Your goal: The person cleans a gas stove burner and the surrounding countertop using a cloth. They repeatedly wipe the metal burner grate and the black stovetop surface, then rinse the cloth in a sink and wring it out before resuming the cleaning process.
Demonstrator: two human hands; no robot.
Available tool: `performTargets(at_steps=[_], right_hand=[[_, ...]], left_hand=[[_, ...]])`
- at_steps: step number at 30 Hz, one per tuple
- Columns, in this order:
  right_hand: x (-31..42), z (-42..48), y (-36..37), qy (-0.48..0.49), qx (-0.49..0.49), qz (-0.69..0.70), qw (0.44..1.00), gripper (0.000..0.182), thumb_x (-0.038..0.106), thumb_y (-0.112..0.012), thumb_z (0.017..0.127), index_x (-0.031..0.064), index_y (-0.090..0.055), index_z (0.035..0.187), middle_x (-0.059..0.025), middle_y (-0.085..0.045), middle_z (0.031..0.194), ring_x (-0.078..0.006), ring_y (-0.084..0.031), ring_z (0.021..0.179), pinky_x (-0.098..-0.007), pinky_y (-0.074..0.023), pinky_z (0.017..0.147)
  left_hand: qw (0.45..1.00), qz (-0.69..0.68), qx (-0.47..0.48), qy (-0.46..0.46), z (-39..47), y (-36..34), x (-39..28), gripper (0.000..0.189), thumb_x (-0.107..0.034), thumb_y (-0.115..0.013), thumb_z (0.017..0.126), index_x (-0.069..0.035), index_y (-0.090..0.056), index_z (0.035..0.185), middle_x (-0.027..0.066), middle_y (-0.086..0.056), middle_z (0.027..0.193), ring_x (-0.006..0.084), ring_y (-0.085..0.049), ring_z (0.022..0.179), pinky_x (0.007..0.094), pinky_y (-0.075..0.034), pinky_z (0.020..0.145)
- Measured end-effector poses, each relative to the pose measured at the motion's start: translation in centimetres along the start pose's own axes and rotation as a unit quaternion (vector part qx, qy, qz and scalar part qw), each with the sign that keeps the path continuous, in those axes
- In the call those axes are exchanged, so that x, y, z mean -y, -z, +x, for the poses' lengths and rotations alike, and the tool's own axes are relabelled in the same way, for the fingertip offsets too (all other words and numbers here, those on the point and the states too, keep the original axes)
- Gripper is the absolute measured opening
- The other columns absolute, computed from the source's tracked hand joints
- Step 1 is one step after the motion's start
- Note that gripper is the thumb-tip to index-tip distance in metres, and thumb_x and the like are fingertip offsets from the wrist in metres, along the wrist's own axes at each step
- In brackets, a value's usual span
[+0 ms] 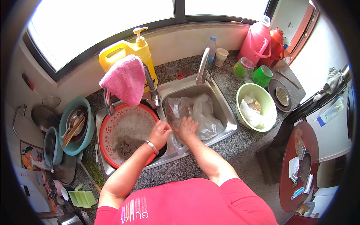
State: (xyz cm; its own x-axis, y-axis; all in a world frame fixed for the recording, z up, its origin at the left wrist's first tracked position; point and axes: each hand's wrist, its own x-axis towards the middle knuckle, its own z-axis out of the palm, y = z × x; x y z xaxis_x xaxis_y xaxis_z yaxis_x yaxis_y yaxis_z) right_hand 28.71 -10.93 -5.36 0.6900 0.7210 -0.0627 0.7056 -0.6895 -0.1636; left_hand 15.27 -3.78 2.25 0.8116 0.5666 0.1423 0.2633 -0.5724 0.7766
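Observation:
My right hand (188, 128) grips a clear plastic bag (177, 146) in the right basin of a steel double sink (231, 123), its fingers bent over the film. More crumpled clear bags (208, 121) lie beside it, some with white labels. Over the divider, my left hand (161, 134) has curled fingers and a bracelet at the wrist. Whether it pinches the bag's edge is hidden. Left of it, a red-rimmed plastic basin (102, 140) in the left sink bowl holds sudsy water and a grey-brown cloth (126, 147).
A pink towel (123, 78) drapes over the left faucet (153, 90), before a yellow pump jug (118, 53). A second faucet (202, 64) arches behind the right basin. At right stand a pale green bowl (270, 121) and pink thermos (256, 42); teal bowls (90, 132) stack at left.

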Motion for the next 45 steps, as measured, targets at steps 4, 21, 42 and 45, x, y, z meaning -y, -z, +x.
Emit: performTargets(at_steps=[4, 21, 42, 45], right_hand=[[-2.1, 2.7, -3.8, 0.023, -0.001, 0.009, 1.000, 0.032, 0.035, -0.064, 0.076, 0.0085, -0.058, 0.092, -0.0123, -0.063, 0.090, -0.0278, -0.064, 0.084, -0.0424, -0.0447, 0.074], [-11.4, 1.2, 0.8, -0.057, -0.105, 0.450, 0.885, 0.012, 0.013, -0.063, 0.080, 0.0025, -0.058, 0.081, -0.0062, -0.062, 0.067, -0.0119, -0.058, 0.061, -0.0278, -0.0477, 0.059], [-12.7, -0.1, 0.1, -0.045, -0.071, 0.505, 0.859, 0.011, 0.013, -0.062, 0.079, 0.0032, -0.059, 0.083, -0.0113, -0.064, 0.072, -0.0220, -0.063, 0.066, -0.0323, -0.0500, 0.063], [-12.7, -0.2, 0.4, -0.043, -0.071, 0.504, 0.860, 0.011, 0.013, -0.062, 0.079, 0.0033, -0.059, 0.083, -0.0111, -0.064, 0.072, -0.0218, -0.063, 0.066, -0.0323, -0.0500, 0.063]], left_hand=[[0.999, 0.028, 0.037, -0.011, 2.6, -2.7, 0.4, 0.009, -0.006, -0.063, 0.075, -0.001, -0.057, 0.077, 0.0121, -0.055, 0.082, 0.0259, -0.056, 0.079, 0.0341, -0.046, 0.070], [0.991, 0.109, 0.049, 0.055, 10.3, -8.8, 3.9, 0.017, -0.010, -0.073, 0.067, -0.002, -0.058, 0.065, 0.0136, -0.057, 0.074, 0.0304, -0.057, 0.073, 0.0380, -0.046, 0.066], [0.864, -0.341, 0.112, 0.353, 9.3, -7.8, 1.1, 0.070, -0.012, -0.054, 0.088, -0.003, -0.015, 0.144, 0.0178, -0.055, 0.123, 0.0248, -0.061, 0.102, 0.0371, -0.042, 0.093], [0.907, -0.292, 0.095, 0.288, 9.1, -8.4, 2.5, 0.075, 0.000, -0.057, 0.082, -0.004, -0.016, 0.144, 0.0153, -0.061, 0.109, 0.0203, -0.064, 0.093, 0.0308, -0.048, 0.081]])
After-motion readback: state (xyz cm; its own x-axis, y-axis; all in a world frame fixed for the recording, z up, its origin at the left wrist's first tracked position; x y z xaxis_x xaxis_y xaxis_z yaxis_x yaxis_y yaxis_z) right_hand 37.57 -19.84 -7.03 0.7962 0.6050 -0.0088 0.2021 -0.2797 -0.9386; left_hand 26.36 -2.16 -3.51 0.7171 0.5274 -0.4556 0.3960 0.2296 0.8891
